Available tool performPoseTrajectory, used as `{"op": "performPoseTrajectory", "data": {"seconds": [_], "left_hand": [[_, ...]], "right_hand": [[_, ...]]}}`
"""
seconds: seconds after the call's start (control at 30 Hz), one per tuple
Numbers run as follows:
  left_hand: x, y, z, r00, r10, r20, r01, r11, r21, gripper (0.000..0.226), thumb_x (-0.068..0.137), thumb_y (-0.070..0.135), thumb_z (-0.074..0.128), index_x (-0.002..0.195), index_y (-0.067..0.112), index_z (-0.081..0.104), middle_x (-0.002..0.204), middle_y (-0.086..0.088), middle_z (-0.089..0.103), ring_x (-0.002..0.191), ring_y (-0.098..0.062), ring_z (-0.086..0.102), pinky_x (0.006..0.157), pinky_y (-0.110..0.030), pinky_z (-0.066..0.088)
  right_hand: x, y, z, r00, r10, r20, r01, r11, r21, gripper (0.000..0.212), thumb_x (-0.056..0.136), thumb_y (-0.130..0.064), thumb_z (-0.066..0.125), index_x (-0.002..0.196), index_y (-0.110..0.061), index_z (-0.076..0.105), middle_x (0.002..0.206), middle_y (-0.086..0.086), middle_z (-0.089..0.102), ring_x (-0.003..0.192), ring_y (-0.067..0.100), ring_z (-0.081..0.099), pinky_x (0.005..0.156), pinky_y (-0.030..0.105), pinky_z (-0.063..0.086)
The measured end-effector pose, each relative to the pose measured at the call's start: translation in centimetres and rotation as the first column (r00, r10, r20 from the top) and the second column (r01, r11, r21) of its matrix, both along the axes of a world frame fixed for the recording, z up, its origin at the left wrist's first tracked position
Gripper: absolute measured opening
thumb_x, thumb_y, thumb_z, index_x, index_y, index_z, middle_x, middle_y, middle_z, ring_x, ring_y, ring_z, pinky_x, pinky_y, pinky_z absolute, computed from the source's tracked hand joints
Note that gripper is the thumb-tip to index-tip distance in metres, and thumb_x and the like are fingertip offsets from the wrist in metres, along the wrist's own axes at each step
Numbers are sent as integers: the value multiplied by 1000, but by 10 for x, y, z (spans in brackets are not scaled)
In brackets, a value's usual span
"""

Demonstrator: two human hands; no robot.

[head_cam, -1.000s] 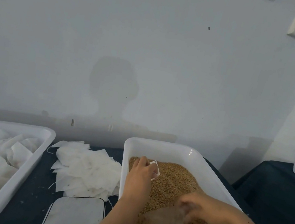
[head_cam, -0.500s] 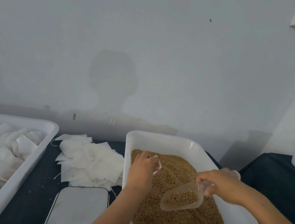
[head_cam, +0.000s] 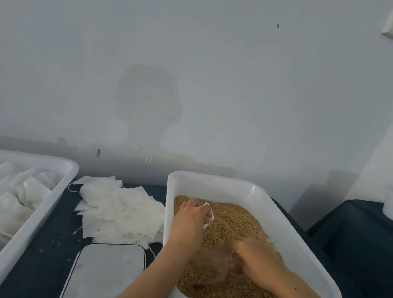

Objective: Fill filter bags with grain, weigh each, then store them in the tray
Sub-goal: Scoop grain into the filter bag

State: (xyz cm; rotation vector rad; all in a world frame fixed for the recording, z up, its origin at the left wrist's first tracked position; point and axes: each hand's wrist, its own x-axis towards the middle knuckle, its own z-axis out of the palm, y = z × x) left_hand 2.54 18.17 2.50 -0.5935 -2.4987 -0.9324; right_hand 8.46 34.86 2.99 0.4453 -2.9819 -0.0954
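Her left hand point(head_cam: 188, 226) pinches a white filter bag point(head_cam: 209, 218) over the grain point(head_cam: 235, 222) in the lower-centre bin point(head_cam: 288, 227). Right hand point(head_cam: 255, 254), fingers curled around a clear scoop point(head_cam: 214, 265), digs into it. Filled bags sit in the tray point(head_cam: 37, 217) at lower left.

You have nothing to read here: no text, label, brand, number or sign shows on any surface in view.
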Motion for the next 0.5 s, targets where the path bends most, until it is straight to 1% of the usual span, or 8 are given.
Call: {"op": "performPoseTrajectory", "data": {"seconds": [0.07, 0.13, 0.2, 0.23, 0.3, 0.37, 0.43, 0.5], "left_hand": [[0, 0, 0, 1000, 3, -4, -3, 1000, -4, 14, 94, 9, 51, 96, 13, 64, 93, 6, 40, 99, -14, 46, 71, -20, 31], [1, 0, 0, 1000, 7, -7, -7, 1000, -3, 15, 92, 6, 51, 96, 13, 64, 93, 5, 41, 97, -13, 45, 71, -21, 34], [1, -1, 0, 1000, 16, 1, -16, 1000, 2, 16, 91, 3, 51, 95, 12, 64, 94, 3, 44, 97, -15, 46, 74, -23, 38], [1, -1, 1, 1000, 23, 7, -23, 1000, 6, 17, 91, 2, 50, 95, 11, 63, 95, 2, 46, 97, -16, 47, 76, -25, 40], [1, -2, 1, 999, 40, 18, -40, 999, 10, 18, 90, 0, 48, 93, 11, 62, 94, 1, 46, 97, -18, 49, 78, -27, 41], [0, -2, 1, 999, 48, 22, -48, 999, 23, 17, 91, 1, 47, 92, 11, 61, 92, 2, 45, 95, -17, 48, 78, -26, 40], [0, -1, 1, 998, 38, 48, -40, 999, 36, 12, 91, 3, 50, 90, 10, 59, 93, 1, 51, 93, -17, 50, 77, -26, 40], [-1, 1, 3, 994, 24, 107, -33, 997, 77, 6, 90, 6, 54, 87, 12, 55, 93, -1, 58, 88, -17, 52, 75, -28, 43]], "right_hand": [[-2, 4, -1, 998, -12, 56, 17, 996, -85, 25, 90, -14, 56, 106, -32, 60, 103, -15, 65, 102, 0, 57, 106, 36, 37], [-2, 8, 0, 995, -37, 92, 50, 988, -143, 23, 89, -17, 58, 103, -34, 61, 99, -16, 65, 97, -1, 59, 99, 34, 46], [-3, 13, 5, 987, -37, 159, 75, 967, -242, 22, 89, -17, 60, 102, -36, 61, 99, -15, 66, 93, -5, 60, 89, 28, 52], [-3, 16, 10, 979, -28, 204, 89, 950, -300, 20, 88, -17, 61, 99, -34, 61, 99, -14, 66, 92, -4, 61, 87, 25, 53], [-1, 24, 25, 966, -27, 256, 123, 921, -369, 18, 87, -17, 63, 91, -34, 59, 100, -14, 66, 95, -4, 61, 90, 23, 51], [0, 37, 40, 969, -63, 240, 145, 928, -344, 18, 86, -20, 64, 89, -37, 58, 97, -19, 65, 98, -6, 59, 95, 21, 44], [0, 51, 53, 976, -115, 187, 165, 946, -278, 15, 85, -23, 64, 93, -36, 61, 96, -22, 65, 100, -8, 57, 96, 21, 38], [-2, 64, 63, 974, -146, 176, 194, 935, -297, 11, 86, -22, 64, 93, -31, 62, 98, -20, 65, 103, -7, 56, 97, 25, 38]]}}
